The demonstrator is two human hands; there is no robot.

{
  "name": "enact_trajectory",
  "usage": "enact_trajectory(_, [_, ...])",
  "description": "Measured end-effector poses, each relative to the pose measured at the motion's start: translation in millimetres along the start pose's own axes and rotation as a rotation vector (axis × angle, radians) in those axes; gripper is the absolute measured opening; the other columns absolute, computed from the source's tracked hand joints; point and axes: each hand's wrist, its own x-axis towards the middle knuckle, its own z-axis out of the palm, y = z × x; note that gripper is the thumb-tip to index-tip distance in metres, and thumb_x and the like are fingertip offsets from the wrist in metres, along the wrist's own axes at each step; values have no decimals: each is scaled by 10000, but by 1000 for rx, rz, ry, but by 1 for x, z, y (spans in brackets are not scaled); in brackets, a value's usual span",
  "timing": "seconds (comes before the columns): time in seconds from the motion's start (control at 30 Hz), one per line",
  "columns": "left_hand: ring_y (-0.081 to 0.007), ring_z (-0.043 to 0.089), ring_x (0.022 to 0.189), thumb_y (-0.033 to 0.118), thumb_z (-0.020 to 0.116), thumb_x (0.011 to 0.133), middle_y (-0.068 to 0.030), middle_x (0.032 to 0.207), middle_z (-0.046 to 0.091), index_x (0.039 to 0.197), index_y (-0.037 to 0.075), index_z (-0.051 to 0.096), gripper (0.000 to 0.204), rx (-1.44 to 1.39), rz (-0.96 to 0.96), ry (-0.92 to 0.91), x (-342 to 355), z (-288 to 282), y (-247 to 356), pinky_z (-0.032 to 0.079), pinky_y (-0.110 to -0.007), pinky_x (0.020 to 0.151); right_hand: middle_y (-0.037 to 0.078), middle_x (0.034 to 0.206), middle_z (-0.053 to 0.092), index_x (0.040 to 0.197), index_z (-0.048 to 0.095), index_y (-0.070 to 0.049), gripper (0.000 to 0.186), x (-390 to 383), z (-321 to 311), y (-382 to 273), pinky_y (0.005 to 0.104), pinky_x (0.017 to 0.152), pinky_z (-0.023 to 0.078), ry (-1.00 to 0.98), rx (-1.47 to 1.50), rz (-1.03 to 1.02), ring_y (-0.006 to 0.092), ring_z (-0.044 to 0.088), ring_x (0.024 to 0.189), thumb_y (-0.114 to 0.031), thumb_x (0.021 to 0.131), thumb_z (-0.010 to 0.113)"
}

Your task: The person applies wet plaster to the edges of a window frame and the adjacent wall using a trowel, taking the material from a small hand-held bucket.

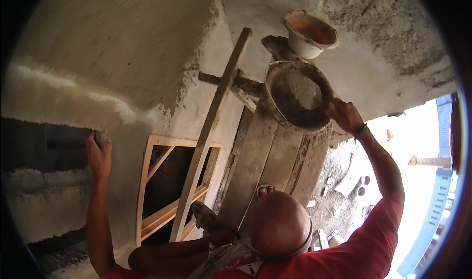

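On the right, my right hand (344, 116) is closed over the rim of a round, mortar-crusted bucket (276, 113). Wet grey mortar (302, 89) lies inside it. The bucket rests tilted toward me at the far end of the plank platform (253, 163). Over on the left, my left hand (100, 156) is raised beside a dark recess (46, 144) in the plastered wall, thumb and fingers apart. I see nothing held in it, though part of the fingers is hidden.
A smaller white bucket (306, 50), orange-brown inside, stands behind. A long wooden pole (211, 126) slants across a pale wooden window frame (144, 190), with a crosspiece behind it. Rubble ground (339, 180) lies below the planks at right.
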Motion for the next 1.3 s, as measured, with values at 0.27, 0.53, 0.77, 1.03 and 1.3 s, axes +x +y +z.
enact_trajectory(0.27, [-409, 493, 1174, 292, 688, 837, -254, 1256, 495, 1281, -65, 436, 623, 31, 67, 37, 10, -8, -8, 393, -443, 1003, 137, 739, 656, 1007, 527, -19, 385, 18, -75, -116, 337, 591, 518, -219, 3, -199, 231, 669, 655, -68, 697, 749])
enact_trajectory(0.53, [-386, 464, 1243, 273, 693, 814, -246, 1304, 483, 1312, -53, 431, 650, 36, -20, 30, -7, -8, -19, 373, -405, 1038, 128, 812, 661, 950, 624, -58, 394, 96, -62, -238, 369, 670, 516, -739, 1, -918, 294, 671, 732, -168, 635, 834])
enact_trajectory(0.77, [-360, 477, 1239, 276, 710, 782, -208, 1315, 489, 1297, -39, 449, 658, -82, 6, 59, 11, -6, -8, 391, -405, 1023, 107, 837, 629, 1012, 632, -45, 309, 216, 9, -392, 354, 631, 506, -406, -311, -1011, 201, 609, 702, -302, 841, 653])
enact_trajectory(1.03, [-393, 509, 1159, 295, 721, 766, -239, 1226, 512, 1226, -70, 483, 633, -17, 64, 120, 3, -4, -14, 413, -437, 987, 116, 836, 636, 992, 611, 28, 271, 178, -99, -316, 344, 586, 484, -398, -192, -903, 225, 613, 657, -146, 787, 643])
enact_trajectory(1.3, [-428, 467, 1201, 251, 720, 771, -273, 1267, 483, 1225, -75, 472, 611, -48, 62, 60, 9, -11, -9, 381, -446, 1016, 142, 830, 629, 948, 619, -54, 305, 75, -120, -145, 439, 663, 489, -190, -420, -444, 355, 607, 746, -90, 656, 697])
